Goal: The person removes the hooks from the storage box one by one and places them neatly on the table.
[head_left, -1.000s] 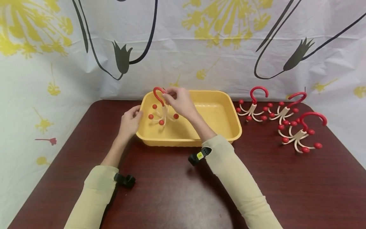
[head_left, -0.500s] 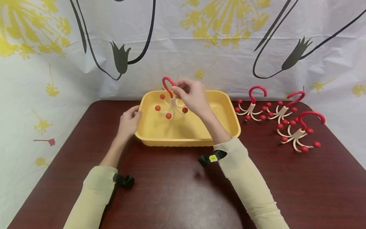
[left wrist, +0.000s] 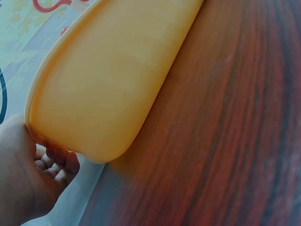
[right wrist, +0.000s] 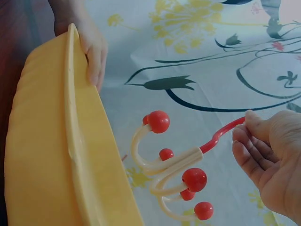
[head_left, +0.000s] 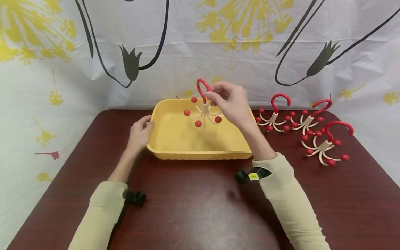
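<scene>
My right hand (head_left: 232, 104) pinches the red hook of a hanger (head_left: 205, 109), holding it upright above the yellow plastic tub (head_left: 193, 155). Cream arms curve up from the hanger's stem, each tipped with a red ball. In the right wrist view, thumb and fingertips meet at the hook's end, and the arms hang apart from the tub wall (right wrist: 42, 136). At the tub's left end my left hand (head_left: 139, 134) grips the rim; its fingers (left wrist: 59, 162) curl against the outside in the left wrist view.
On the table's right stand three similar hangers: one beside the tub (head_left: 274, 119), another at the back (head_left: 308, 121), a third nearer the front (head_left: 326, 146). The latter two overlap in view. A patterned white cloth (head_left: 184, 66) hangs behind the dark wooden table (head_left: 187, 208).
The right hand has carried the hanger rightward and up, from low inside the tub's left part to above its middle. The left hand stays on the rim, and the tub has hardly moved.
</scene>
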`<state>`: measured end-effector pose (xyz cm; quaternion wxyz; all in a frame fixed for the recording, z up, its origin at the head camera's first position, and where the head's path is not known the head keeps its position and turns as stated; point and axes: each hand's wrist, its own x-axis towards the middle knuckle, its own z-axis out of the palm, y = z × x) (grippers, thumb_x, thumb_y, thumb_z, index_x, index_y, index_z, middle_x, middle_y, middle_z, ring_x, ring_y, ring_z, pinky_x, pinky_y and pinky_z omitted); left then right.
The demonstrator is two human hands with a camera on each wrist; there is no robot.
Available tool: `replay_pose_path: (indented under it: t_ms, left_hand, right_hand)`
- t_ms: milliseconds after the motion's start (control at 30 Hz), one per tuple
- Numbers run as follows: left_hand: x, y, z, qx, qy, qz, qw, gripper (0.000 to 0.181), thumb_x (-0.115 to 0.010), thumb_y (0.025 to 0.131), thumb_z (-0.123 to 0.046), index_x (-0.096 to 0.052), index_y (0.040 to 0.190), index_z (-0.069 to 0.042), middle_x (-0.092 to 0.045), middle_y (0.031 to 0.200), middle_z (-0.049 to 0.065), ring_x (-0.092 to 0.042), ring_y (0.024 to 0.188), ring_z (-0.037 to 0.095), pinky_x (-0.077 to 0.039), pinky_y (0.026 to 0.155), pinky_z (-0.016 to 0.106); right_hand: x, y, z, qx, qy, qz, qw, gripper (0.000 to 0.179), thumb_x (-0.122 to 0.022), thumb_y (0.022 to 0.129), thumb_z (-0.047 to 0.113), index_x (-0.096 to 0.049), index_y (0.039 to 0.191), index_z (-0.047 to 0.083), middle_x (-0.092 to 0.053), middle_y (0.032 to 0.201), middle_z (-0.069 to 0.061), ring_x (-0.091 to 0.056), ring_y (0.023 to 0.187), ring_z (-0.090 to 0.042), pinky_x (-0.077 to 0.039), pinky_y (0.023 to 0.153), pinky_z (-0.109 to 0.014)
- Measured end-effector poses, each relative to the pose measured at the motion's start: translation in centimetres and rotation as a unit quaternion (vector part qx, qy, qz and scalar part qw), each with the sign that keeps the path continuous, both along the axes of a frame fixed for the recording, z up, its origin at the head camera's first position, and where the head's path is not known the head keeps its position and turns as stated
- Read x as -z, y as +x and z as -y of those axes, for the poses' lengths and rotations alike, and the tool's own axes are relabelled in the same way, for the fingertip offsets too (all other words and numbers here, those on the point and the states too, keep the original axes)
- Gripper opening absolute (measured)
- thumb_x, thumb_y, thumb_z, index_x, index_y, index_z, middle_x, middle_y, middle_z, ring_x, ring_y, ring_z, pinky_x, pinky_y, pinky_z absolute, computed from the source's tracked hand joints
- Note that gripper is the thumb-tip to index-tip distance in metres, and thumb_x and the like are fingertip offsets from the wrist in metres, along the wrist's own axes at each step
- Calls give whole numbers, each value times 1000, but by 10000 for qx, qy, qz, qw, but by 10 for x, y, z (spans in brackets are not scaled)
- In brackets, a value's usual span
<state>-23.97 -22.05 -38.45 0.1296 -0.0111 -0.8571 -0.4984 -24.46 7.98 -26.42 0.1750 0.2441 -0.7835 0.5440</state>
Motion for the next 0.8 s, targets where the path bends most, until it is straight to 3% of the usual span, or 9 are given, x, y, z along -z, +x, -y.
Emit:
replay_pose_path:
  t_ms: [267, 500, 800]
  left_hand:
    - [2, -1, 3, -26, -41, 1, 10000, 42, -50, 105, -20, -56, 140, 2, -65, 104, 21, -62, 85, 29, -47, 66, 17]
    - [3, -2, 2, -6, -21, 26, 10000, 42, -49, 106, -19, -56, 141, 3, -64, 104, 22, -62, 84, 29, -47, 65, 17]
    - [2, -2, 0, -11, 15, -27, 10000, 41, -50, 105, -18, -56, 140, 3, -65, 102, 21, -60, 81, 25, -47, 64, 17]
  right_hand:
    - [-5, 9, -25, 190, 75, -20, 9998, 18, -76, 91, 14, -73, 98, -2, -72, 86, -17, -67, 70, -13, -55, 66, -24]
    - [-11, 16, -50, 350, -21, -47, 9994, 17, -77, 91, 12, -72, 99, -2, -72, 82, -2, -68, 70, -15, -54, 64, -24]
    - [-11, 22, -81, 423, -148, -249, 9987, 13, -75, 91, 6, -71, 99, -4, -73, 84, 0, -67, 70, -17, -56, 70, -21]
